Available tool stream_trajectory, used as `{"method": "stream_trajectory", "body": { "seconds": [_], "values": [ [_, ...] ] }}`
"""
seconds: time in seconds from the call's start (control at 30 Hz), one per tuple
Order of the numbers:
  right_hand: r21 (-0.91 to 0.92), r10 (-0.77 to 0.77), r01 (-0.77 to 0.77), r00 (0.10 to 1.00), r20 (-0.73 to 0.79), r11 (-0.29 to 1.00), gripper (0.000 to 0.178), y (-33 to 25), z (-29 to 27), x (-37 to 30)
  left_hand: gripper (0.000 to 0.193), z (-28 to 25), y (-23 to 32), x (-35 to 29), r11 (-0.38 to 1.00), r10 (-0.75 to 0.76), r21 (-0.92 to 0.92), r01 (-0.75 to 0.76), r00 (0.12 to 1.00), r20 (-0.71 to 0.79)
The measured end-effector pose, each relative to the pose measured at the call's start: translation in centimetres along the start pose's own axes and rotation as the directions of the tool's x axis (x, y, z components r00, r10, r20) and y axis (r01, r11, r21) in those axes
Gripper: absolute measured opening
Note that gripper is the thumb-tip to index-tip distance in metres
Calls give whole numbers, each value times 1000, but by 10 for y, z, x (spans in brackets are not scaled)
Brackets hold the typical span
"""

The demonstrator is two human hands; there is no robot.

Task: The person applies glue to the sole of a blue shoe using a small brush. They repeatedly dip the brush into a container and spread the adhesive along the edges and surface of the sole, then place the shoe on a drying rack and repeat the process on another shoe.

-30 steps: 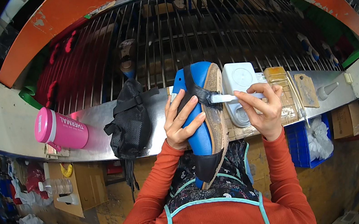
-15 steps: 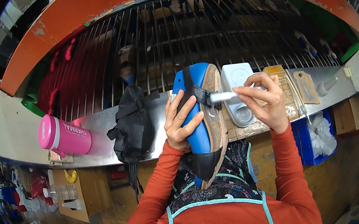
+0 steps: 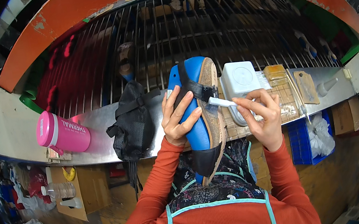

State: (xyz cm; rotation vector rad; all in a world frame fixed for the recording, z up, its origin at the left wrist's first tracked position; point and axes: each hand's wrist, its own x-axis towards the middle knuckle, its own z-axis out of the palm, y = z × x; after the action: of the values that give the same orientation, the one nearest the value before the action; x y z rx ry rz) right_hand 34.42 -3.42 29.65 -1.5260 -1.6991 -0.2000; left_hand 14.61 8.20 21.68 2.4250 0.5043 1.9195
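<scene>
A sandal with black straps and a brown cork-like sole (image 3: 215, 127) is fitted on a blue shoe last (image 3: 199, 136), held on its side above the bench's front edge. My left hand (image 3: 180, 118) grips it from the left, fingers spread over the blue side and black strap. In my right hand (image 3: 261, 112), a small brush with a white handle (image 3: 221, 102) is pinched between thumb and fingers. Its tip meets the sole's edge just below the strap end. A white plastic container (image 3: 239, 78) stands right behind the brush, its front partly hidden.
Left on the metal ledge are a black mesh bag (image 3: 134, 123) and a pink thermal bottle (image 3: 70, 133). Metal bars (image 3: 155, 37) span the back. Rightward lie a yellowish block (image 3: 275, 74), a thin stick (image 3: 296, 91) and a white nozzle bottle (image 3: 327, 86). A blue crate (image 3: 301, 143) hangs below.
My right hand and the brush have moved slightly down and left, the brush tip now lower along the sole's edge. The shoe has shifted slightly left and up.
</scene>
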Motion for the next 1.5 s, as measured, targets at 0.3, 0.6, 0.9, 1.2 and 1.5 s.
{"method": "stream_trajectory", "body": {
  "seconds": [0.3, 0.6, 0.9, 1.2, 1.5],
  "values": [
    [-304, -193, 140, 969, -153, 942, 38, -9, 14, -1, 35, -5, -2, -1, 997, 1, 83, -4, 999, 42],
    [-248, -201, 149, 960, -197, 957, 37, -6, 23, 4, 35, -5, -10, -3, 999, 10, 53, -12, 999, 30],
    [63, -64, 58, 992, 105, 996, 21, 6, 3, 12, 34, -5, -14, 0, 999, 18, 33, -18, 1000, -13],
    [175, -11, -17, 987, 158, 984, 21, 6, 2, -1, 34, -2, -18, 2, 998, 9, 62, -6, 998, -59],
    [289, 134, -155, 987, 93, 945, 20, -4, 12, -30, 32, 6, -21, 1, 997, -1, 81, 13, 991, -137]
  ]
}}
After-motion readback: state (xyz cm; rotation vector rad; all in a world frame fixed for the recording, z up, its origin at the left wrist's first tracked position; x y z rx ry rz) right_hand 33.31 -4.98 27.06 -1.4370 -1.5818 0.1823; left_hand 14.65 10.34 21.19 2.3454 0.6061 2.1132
